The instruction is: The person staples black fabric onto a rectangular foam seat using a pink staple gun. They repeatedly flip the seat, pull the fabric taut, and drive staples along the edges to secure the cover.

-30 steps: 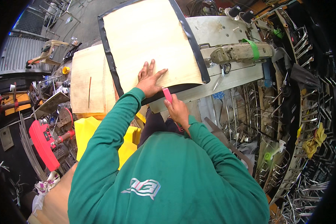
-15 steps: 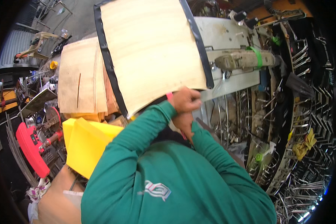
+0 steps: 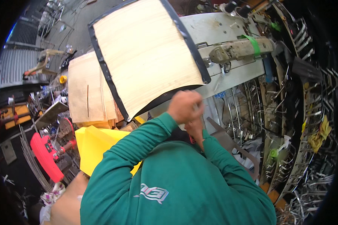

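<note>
A pale plywood panel lies in front of me, with black sheet material folded over its side edges. Along the near edge, the black material hangs loose beneath the curved wood. Just off that edge, my left hand is closed with curled fingers, slightly blurred; whatever it grips cannot be made out. My right hand sits below and against the left one, close to my chest, its fingers mostly hidden. A small red bit shows beside the right wrist.
Beyond the panel's right side is a sewing machine with green tape on its grey table. Stacked plywood sheets, yellow sheet material and a red machine stand left. Many bent metal rods crowd the right.
Both hands have dropped slightly toward my chest, away from the panel's near edge. The black material under that edge now shows more. The view has shifted and turned a little.
</note>
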A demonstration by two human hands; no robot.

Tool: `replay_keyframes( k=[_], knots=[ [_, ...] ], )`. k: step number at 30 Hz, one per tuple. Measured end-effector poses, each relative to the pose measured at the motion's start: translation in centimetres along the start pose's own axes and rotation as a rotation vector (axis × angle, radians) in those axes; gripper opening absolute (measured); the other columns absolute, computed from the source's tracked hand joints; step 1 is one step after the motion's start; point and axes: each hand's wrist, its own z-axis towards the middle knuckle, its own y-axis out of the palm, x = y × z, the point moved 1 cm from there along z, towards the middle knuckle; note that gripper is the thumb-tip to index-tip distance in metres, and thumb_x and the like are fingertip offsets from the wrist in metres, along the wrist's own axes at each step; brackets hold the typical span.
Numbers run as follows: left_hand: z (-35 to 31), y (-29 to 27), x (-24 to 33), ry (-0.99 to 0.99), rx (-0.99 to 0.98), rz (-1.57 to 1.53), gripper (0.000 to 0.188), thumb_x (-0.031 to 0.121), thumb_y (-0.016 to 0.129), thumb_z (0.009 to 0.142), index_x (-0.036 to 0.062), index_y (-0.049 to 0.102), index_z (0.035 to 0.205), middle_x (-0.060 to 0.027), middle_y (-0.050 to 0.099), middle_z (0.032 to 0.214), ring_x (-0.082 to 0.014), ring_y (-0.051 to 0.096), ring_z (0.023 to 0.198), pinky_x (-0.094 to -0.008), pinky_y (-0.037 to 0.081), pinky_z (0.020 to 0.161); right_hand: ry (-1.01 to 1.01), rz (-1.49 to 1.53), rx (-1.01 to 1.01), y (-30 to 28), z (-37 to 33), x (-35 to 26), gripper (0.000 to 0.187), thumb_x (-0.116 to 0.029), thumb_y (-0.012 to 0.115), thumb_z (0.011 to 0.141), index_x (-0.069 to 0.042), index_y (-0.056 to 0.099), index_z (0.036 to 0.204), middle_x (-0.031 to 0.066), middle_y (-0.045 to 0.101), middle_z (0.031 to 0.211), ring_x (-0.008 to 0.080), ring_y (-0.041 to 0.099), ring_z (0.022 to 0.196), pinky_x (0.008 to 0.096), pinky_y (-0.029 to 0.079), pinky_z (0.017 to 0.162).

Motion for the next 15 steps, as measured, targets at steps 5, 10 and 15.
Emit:
replay_keyframes(
  k=[5, 10, 15],
  knots=[
    [5.5, -4.7, -5.6, -0.292, -0.596, 0.581, 0.049, 0.057, 0.085, 0.089, 0.0142, 0.079, 0.112, -0.0070, 0.080, 0.101, -0.0297, 0.072, 0.106, -0.0495, 0.046, 0.102, 0.088, 0.225, 0.183, -3.0, -3.4, 5.0, 0.043, -0.048, 0.063, 0.113, -0.005, 0.062, 0.120, 0.0169, 0.072, 0.078, 0.0356, 0.077, 0.069, 0.0500, 0.057, 0.063],
    [10.4, -2.5, -6.3, 0.100, -1.086, 0.698, 0.047, 0.058, 0.077, 0.094, 0.0128, 0.083, 0.086, -0.0116, 0.076, 0.084, -0.0327, 0.072, 0.097, -0.0489, 0.045, 0.105, 0.200, 0.425, 0.274, -2.3, -4.8, 7.3, 0.043, -0.048, 0.061, 0.114, -0.005, 0.061, 0.118, 0.0110, 0.067, 0.073, 0.0250, 0.071, 0.056, 0.0427, 0.055, 0.057],
    [11.9, -2.9, -8.4, 0.163, -1.204, 0.555, 0.044, 0.054, 0.075, 0.099, 0.0127, 0.086, 0.091, -0.0164, 0.078, 0.087, -0.0327, 0.074, 0.096, -0.0501, 0.044, 0.108, 0.241, 0.624, 0.319, -0.2, -4.6, 7.2, 0.039, -0.045, 0.061, 0.115, -0.009, 0.064, 0.128, 0.0045, 0.066, 0.077, 0.0162, 0.068, 0.058, 0.0325, 0.054, 0.054]
  ],
)
